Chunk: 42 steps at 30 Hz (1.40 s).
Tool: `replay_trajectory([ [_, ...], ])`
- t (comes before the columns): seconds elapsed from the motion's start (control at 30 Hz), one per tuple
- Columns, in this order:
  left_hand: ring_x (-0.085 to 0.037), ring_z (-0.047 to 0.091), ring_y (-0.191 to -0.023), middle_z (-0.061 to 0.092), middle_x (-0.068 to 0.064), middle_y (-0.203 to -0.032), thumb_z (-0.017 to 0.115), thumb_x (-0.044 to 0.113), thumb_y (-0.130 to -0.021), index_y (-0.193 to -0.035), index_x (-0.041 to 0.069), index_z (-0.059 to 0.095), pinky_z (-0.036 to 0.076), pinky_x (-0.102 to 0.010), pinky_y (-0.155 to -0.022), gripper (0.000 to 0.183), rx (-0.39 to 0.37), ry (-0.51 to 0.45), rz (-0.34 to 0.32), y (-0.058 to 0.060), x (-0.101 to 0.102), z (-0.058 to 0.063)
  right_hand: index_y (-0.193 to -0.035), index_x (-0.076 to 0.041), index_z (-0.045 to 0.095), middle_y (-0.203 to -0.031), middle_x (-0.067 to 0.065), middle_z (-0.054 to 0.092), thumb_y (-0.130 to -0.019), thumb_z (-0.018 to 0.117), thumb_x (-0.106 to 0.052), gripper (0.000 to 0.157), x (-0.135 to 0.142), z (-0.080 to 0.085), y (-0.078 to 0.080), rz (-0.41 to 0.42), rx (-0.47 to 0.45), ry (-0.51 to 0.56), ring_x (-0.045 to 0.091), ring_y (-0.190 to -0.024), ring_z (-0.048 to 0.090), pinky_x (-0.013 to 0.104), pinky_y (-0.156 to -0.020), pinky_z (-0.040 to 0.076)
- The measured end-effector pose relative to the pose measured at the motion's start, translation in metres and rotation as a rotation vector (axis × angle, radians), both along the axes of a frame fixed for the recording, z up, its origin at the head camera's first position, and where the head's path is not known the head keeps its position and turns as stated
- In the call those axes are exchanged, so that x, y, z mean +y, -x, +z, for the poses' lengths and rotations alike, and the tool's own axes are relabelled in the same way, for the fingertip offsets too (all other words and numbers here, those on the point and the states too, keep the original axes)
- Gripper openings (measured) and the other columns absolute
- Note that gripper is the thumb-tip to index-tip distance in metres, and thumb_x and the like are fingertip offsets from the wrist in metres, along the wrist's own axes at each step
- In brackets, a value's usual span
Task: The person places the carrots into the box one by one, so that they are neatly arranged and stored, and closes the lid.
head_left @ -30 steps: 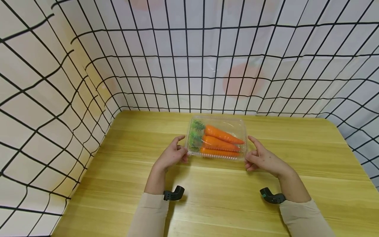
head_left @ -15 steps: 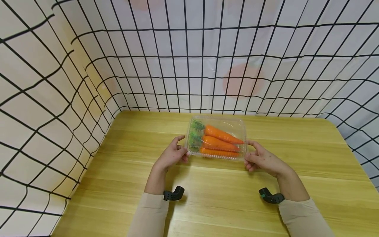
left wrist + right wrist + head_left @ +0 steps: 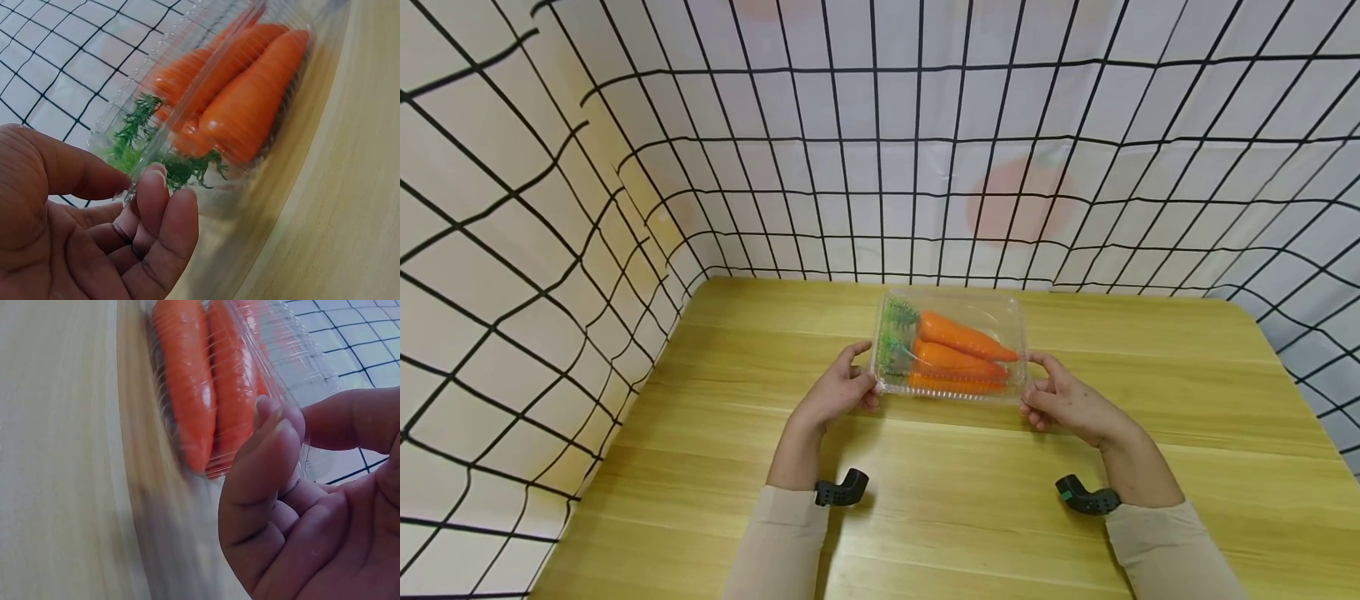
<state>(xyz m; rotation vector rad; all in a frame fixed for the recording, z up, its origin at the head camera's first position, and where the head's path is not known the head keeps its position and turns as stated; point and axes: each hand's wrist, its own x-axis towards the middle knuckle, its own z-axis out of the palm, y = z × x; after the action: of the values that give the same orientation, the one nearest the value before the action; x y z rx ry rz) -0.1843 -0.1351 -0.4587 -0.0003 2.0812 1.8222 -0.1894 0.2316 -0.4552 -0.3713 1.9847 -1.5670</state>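
Three orange carrots (image 3: 958, 362) with green tops lie inside a closed clear plastic box (image 3: 958, 395), their tips pointing right. My left hand (image 3: 835, 393) pinches the box's left edge near its front corner. In the left wrist view, thumb and fingertips meet on the clear rim beside the green tops (image 3: 181, 172). At the opposite end, my right hand (image 3: 1067, 406) pinches the front right corner between thumb and fingers. The right wrist view shows its fingertips (image 3: 281, 440) on the rim near the carrot tips. Whether the box's base touches the table cannot be made out.
The wooden table (image 3: 940, 508) extends around the box. Behind and at both sides stands a black wire grid (image 3: 865, 196) with pale printed sheeting behind it. Each wrist wears a black band mount (image 3: 842, 489) below the hand.
My right index finger has come in from beside the box to touch its right edge. The left hand has kept its grip. The box has barely shifted in view.
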Motion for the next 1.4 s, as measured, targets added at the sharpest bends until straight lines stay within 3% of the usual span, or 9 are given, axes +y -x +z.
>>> replay_trajectory([
  [0.57,-0.016,0.062,-0.066,0.062,-0.011,-0.085,0.049,0.001,-0.102,-0.161,0.011,0.021,0.058,-0.027,-0.067,0.066,-0.009,-0.015,-0.011,0.002,0.003,-0.003,-0.159,-0.004,0.005,-0.088,0.007,0.061,-0.108,0.047,-0.009,0.066,0.005,-0.001,-0.002,-0.012,0.031,0.027,0.009,-0.068,0.054,0.025,-0.061,0.053],
  [0.77,-0.016,0.063,-0.067,0.062,-0.009,-0.084,0.049,0.003,-0.103,-0.161,0.011,0.020,0.059,-0.028,-0.068,0.066,-0.019,-0.023,0.019,0.003,0.001,-0.004,-0.159,-0.001,0.002,-0.093,0.006,0.068,-0.109,0.048,-0.016,0.070,0.007,-0.006,0.000,-0.012,-0.020,0.044,0.010,-0.077,0.064,0.027,-0.072,0.060],
  [0.97,-0.018,0.065,-0.068,0.066,-0.013,-0.087,0.050,0.007,-0.103,-0.161,0.009,0.022,0.061,-0.033,-0.071,0.065,-0.007,-0.005,0.044,0.001,-0.003,-0.003,-0.161,-0.004,0.004,-0.100,0.008,0.068,-0.109,0.046,-0.022,0.070,0.006,-0.004,0.001,-0.051,-0.044,-0.014,0.016,-0.086,0.069,0.030,-0.078,0.061],
  [1.23,-0.033,0.068,-0.081,0.067,-0.023,-0.101,0.050,0.014,-0.102,-0.162,0.010,0.022,0.061,-0.044,-0.081,0.066,0.014,0.105,0.068,-0.005,-0.014,0.003,-0.162,-0.003,0.004,-0.106,0.017,0.067,-0.109,0.046,-0.021,0.071,0.009,0.004,0.002,-0.128,0.006,-0.107,0.018,-0.088,0.070,0.030,-0.077,0.061],
  [1.4,-0.031,0.065,-0.085,0.067,-0.020,-0.108,0.052,0.025,-0.105,-0.161,0.013,0.027,0.055,-0.038,-0.074,0.063,0.083,0.303,0.104,-0.012,-0.023,0.012,-0.161,0.001,0.012,-0.111,0.024,0.066,-0.109,0.047,-0.020,0.066,0.011,0.013,-0.004,-0.143,0.115,-0.198,0.021,-0.090,0.069,0.032,-0.080,0.062],
])
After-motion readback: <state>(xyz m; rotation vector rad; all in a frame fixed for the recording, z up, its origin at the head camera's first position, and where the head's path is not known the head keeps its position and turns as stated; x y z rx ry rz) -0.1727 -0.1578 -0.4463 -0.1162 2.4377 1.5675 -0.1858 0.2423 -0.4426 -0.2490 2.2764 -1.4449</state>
